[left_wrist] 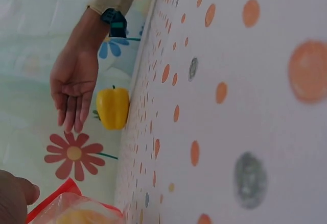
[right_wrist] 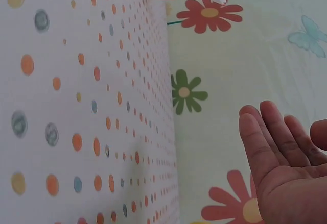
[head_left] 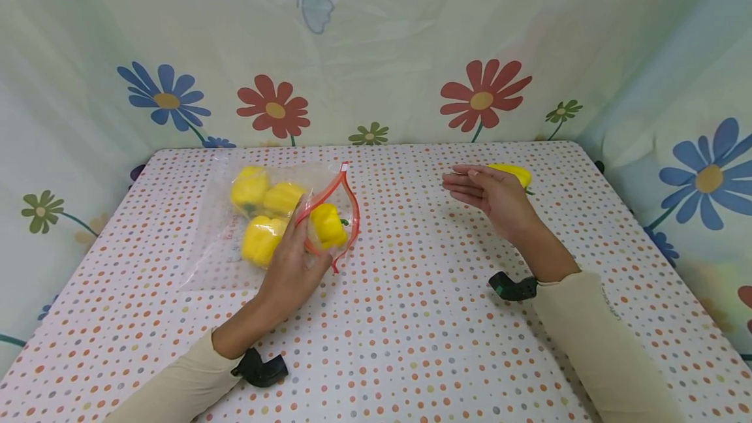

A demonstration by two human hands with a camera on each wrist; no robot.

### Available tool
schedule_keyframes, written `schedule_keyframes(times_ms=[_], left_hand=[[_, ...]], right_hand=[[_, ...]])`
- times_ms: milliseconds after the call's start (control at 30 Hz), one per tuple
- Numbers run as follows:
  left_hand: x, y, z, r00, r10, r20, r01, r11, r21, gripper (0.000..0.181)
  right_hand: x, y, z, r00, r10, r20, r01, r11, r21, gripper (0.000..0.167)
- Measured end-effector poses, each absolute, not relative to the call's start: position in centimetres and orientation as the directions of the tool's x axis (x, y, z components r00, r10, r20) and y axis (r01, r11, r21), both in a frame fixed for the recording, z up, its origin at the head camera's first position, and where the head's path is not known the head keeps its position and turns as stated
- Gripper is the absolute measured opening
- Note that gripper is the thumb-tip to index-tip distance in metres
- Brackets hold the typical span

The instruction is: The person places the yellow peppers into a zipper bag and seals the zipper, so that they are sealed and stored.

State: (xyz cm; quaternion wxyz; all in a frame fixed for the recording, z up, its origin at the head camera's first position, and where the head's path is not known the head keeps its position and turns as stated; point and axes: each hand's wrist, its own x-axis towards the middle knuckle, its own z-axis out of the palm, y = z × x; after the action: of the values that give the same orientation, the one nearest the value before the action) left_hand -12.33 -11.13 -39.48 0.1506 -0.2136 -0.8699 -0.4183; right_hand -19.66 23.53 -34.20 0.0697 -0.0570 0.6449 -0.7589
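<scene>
A clear zip bag (head_left: 220, 260) with a red-edged mouth lies on the left half of the table, holding several yellow bell peppers (head_left: 261, 240). My left hand (head_left: 290, 279) grips the bag's mouth, which gapes toward the right around one pepper (head_left: 329, 226). My right hand (head_left: 499, 201) is raised empty, palm turned inward and fingers extended. Behind it another yellow pepper (head_left: 516, 173) is partly hidden; the left wrist view shows this pepper (left_wrist: 113, 107) beside the right hand (left_wrist: 75, 81). In the right wrist view the right hand's fingers (right_wrist: 273, 137) hold nothing.
A dotted cloth (head_left: 399, 318) covers the table. Behind and at the sides hangs a pale curtain (head_left: 376, 51) with printed flowers and a butterfly. Black devices are worn at the left wrist (head_left: 261, 369) and right wrist (head_left: 512, 287).
</scene>
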Motion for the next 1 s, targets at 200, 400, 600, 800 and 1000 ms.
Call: schedule_keyframes(times_ms=[200,400,600,800,1000], left_hand=[[-12.3,-11.1,-39.6,-0.867,0.24,0.436,0.491,0.562,0.666,0.084],[-12.4,-11.1,-39.8,-0.856,0.24,0.457,0.506,0.567,0.65,0.09],[-12.4,-11.1,-39.7,-0.856,0.236,0.46,0.506,0.567,0.65,0.09],[-12.3,-11.1,-39.7,-0.852,0.234,0.468,0.51,0.568,0.645,0.088],[-12.3,-11.1,-39.6,-0.859,0.226,0.459,0.497,0.582,0.644,0.089]], right_hand=[[-18.9,25.8,-34.1,-0.987,-0.139,0.086,-0.056,-0.204,-0.977,0.035],[-18.3,28.1,-33.9,-0.99,0.01,0.14,-0.14,-0.103,-0.985,0.048],[-18.2,30.5,-33.7,-0.975,0.194,0.107,-0.122,-0.067,-0.99,0.049],[-18.5,32.5,-34.2,-0.951,0.306,0.039,-0.055,-0.045,-0.997,0.054],[-19.7,32.8,-35.6,-0.935,0.343,-0.087,0.189,0.276,-0.942,0.064]])
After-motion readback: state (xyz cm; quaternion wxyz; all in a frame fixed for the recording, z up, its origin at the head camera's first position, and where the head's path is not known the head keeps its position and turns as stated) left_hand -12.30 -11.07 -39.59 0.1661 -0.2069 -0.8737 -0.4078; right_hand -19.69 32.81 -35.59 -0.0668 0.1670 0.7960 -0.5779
